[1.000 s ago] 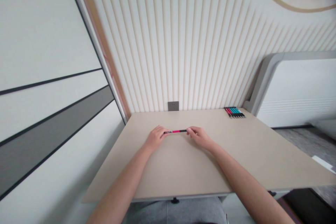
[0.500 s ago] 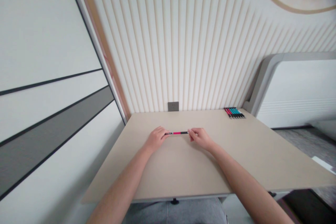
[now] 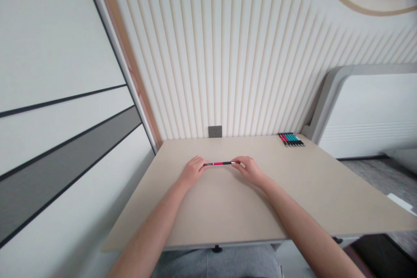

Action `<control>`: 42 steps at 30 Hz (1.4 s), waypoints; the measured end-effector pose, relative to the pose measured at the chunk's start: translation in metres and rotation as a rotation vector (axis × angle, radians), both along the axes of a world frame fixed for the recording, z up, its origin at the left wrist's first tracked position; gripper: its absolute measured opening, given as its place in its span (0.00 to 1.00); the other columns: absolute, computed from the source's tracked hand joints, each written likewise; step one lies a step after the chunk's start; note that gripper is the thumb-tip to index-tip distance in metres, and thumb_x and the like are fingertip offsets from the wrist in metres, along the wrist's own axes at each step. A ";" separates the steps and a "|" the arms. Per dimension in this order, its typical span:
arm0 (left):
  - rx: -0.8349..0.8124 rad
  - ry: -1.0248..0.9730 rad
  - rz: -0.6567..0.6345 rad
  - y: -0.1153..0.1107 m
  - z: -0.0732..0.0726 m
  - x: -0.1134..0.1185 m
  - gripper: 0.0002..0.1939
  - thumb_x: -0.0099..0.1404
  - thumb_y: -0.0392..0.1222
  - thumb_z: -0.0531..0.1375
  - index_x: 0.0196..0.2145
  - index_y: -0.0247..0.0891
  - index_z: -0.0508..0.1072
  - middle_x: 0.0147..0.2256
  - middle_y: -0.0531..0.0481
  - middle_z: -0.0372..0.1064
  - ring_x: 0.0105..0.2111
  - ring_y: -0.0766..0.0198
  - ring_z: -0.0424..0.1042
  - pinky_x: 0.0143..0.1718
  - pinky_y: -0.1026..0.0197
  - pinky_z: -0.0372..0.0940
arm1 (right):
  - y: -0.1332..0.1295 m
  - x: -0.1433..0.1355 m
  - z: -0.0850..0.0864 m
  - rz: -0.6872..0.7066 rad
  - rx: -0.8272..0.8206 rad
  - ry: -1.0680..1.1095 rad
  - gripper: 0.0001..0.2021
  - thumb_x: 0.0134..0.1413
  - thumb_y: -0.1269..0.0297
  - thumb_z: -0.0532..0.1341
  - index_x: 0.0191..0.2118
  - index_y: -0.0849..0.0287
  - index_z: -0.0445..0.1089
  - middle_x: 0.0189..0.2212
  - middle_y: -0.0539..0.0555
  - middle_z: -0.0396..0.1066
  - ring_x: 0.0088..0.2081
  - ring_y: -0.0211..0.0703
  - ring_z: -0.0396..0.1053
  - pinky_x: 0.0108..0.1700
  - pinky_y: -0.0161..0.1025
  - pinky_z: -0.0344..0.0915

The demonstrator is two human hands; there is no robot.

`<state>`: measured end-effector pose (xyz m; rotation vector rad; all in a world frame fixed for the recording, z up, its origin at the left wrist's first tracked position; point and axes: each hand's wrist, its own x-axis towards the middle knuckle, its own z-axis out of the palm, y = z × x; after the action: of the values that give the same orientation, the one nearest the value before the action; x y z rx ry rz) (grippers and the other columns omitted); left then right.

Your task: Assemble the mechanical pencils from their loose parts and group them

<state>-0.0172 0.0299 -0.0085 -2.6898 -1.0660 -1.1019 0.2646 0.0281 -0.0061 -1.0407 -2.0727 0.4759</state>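
A slim pen [image 3: 218,163] with a red middle and black ends lies level between my two hands, a little above or on the table; I cannot tell which. My left hand [image 3: 194,170] pinches its left end between thumb and fingers. At the other end, the thumb and fingertips of my right hand [image 3: 247,168] close on the pale tip. Only the pen's two ends are partly covered by fingers.
A row of several red and teal pens [image 3: 291,140] with black ends lies at the table's back right. The beige table [image 3: 221,213] meets a ribbed wall with a dark socket [image 3: 215,131]. A white cabinet [image 3: 65,147] stands left, a bed headboard [image 3: 368,108] right.
The fingers of my right hand have gone from curled to straighter at the pen's tip. The pen has shifted very slightly left and up in view. My left hand keeps its grip.
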 end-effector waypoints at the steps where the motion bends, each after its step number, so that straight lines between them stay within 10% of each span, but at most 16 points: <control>1: 0.003 0.003 -0.001 0.000 0.000 0.000 0.05 0.68 0.41 0.58 0.39 0.39 0.72 0.33 0.49 0.72 0.35 0.60 0.70 0.38 0.57 0.66 | 0.000 0.000 0.000 0.002 0.008 -0.019 0.13 0.62 0.55 0.55 0.39 0.55 0.74 0.32 0.54 0.76 0.35 0.45 0.70 0.43 0.42 0.61; 42: 0.237 0.248 0.093 -0.007 0.011 0.000 0.15 0.71 0.43 0.53 0.29 0.37 0.72 0.25 0.49 0.69 0.28 0.62 0.66 0.32 0.58 0.60 | 0.008 0.007 -0.009 -0.002 0.126 -0.074 0.14 0.63 0.54 0.55 0.43 0.53 0.75 0.37 0.55 0.77 0.40 0.47 0.71 0.45 0.43 0.60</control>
<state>-0.0174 0.0226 0.0024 -2.4823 -0.9426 -0.7972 0.2714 0.0357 -0.0151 -0.9993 -2.1374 0.3049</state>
